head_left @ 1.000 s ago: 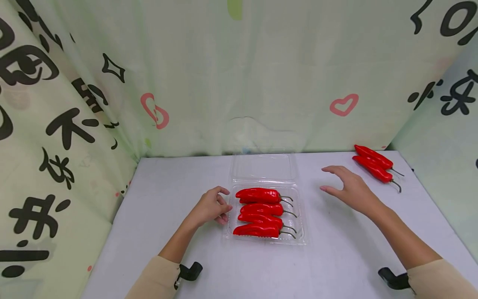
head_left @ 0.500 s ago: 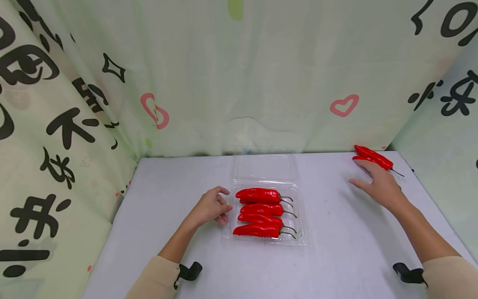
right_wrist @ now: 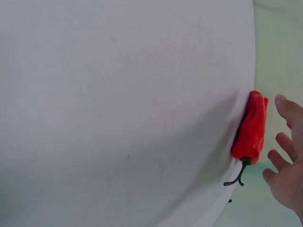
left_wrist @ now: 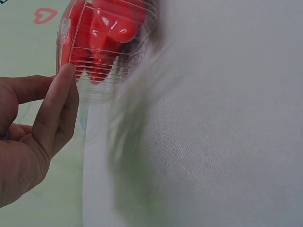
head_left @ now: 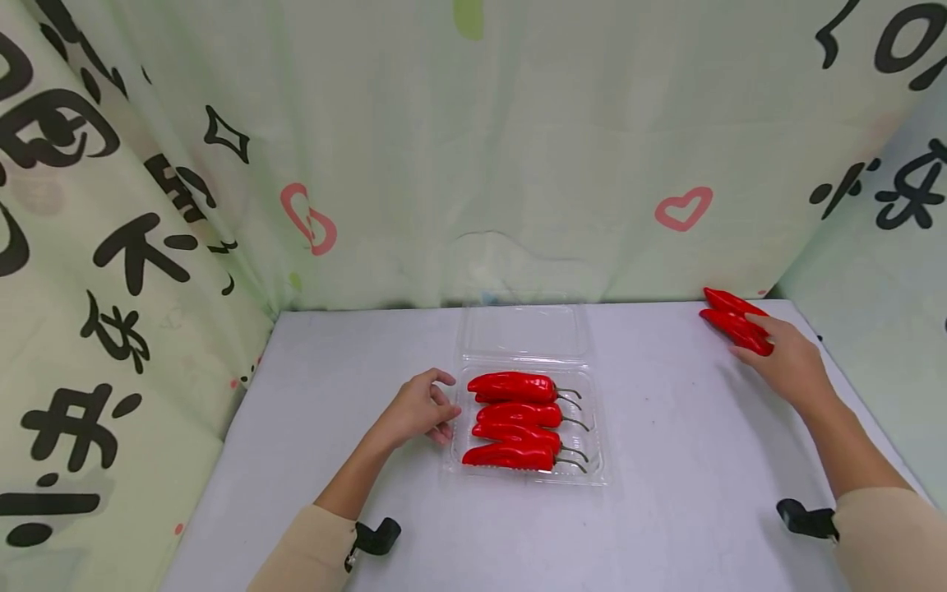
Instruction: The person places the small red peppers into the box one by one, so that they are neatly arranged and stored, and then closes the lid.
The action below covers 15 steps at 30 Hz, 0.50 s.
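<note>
In the head view my left hand (head_left: 419, 409) rests at the left edge of a clear plastic clamshell box (head_left: 595, 475), its fingers loosely bent. The left wrist view shows a fingertip (left_wrist: 67, 71) right at the box rim. Several glossy red chili peppers (head_left: 510, 456) with stems lie side by side inside the box. My right hand (head_left: 792, 362) is over two more peppers at the far right corner. Its thumb and index finger straddle the nearer chili pepper (head_left: 732, 327). In the right wrist view its spread fingers (right_wrist: 286, 142) stand apart from the peppers.
The box's transparent lid (head_left: 524, 333) is folded back toward the rear. Another red chili pepper (head_left: 723, 301) lies behind the nearer one on the white table (head_left: 651, 510). A patterned curtain (head_left: 385, 164) borders the back and sides.
My right hand has moved right and down onto the nearer loose pepper, its thumb and index finger now on either side of it. The left hand and the box stay in place.
</note>
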Motion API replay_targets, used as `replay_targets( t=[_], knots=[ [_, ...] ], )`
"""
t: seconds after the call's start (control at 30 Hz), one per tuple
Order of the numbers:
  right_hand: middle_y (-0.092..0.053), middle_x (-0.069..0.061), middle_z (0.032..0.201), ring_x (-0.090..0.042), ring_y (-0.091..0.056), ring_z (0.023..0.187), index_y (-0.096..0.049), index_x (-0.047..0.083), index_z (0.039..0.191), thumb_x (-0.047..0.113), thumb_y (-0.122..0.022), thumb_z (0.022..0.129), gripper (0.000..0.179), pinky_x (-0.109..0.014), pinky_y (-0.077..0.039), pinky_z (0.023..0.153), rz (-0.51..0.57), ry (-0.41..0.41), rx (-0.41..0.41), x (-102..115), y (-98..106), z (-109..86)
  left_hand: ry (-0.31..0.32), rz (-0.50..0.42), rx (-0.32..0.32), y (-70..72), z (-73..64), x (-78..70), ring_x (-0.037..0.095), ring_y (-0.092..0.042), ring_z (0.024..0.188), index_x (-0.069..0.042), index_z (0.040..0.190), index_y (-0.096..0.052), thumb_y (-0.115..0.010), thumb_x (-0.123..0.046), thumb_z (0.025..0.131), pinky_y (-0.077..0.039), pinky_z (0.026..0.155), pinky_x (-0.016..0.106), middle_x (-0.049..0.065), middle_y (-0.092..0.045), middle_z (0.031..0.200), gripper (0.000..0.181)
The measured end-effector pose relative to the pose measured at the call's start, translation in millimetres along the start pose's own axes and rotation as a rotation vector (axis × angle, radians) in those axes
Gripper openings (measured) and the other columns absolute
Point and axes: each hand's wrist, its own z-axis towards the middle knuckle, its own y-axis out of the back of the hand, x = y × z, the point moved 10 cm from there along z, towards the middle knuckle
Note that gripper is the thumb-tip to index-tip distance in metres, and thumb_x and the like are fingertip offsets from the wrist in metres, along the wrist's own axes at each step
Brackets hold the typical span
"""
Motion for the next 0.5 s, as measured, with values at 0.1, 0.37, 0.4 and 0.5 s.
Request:
replay_targets(
  t=[0.1,0.37,0.4,0.5],
  knots=[
    [-0.035,-0.044,0.144,-0.06,-0.034,0.126,-0.027,-0.006,0.158,0.023,-0.071,0.097,0.08,-0.076,-0.049,0.094,-0.003,-0.009,-0.01,-9,1,1.8,0.002,-0.002,-0.002,0.4,-0.1,0.4,0.019,-0.069,0.054,-0.001,0.137,-0.051,-0.073,-0.007,0.095,-0.062,0.056,0.031,0.013,-0.066,0.088,0.048],
    [-0.035,-0.044,0.141,-0.061,-0.034,0.124,-0.033,-0.006,0.155,0.018,-0.073,0.095,0.076,-0.075,-0.049,0.093,-0.037,0.0,-0.007,-15,2,6.0,0.002,-0.001,0.003,-0.7,0.7,0.8,0.019,-0.069,0.055,-0.001,0.137,-0.051,-0.073,-0.007,0.095,-0.062,0.056,0.031,0.013,-0.065,0.088,0.049],
    [-0.035,-0.044,0.14,-0.061,-0.034,0.124,-0.034,-0.006,0.155,0.017,-0.074,0.094,0.076,-0.075,-0.05,0.093,-0.038,0.002,-0.006,-15,2,6.8,0.003,-0.001,0.003,-0.8,0.8,0.8,0.019,-0.069,0.055,-0.001,0.138,-0.051,-0.073,-0.007,0.095,-0.062,0.057,0.031,0.013,-0.065,0.089,0.049],
    [-0.034,-0.045,0.139,-0.061,-0.034,0.123,-0.034,-0.007,0.154,0.016,-0.074,0.094,0.076,-0.075,-0.05,0.092,-0.041,0.003,0.003,-16,1,9.7,0.004,0.001,0.002,-1.1,0.2,1.2,0.019,-0.069,0.056,-0.001,0.138,-0.051,-0.073,-0.008,0.095,-0.063,0.057,0.031,0.013,-0.065,0.089,0.049]
  ],
)
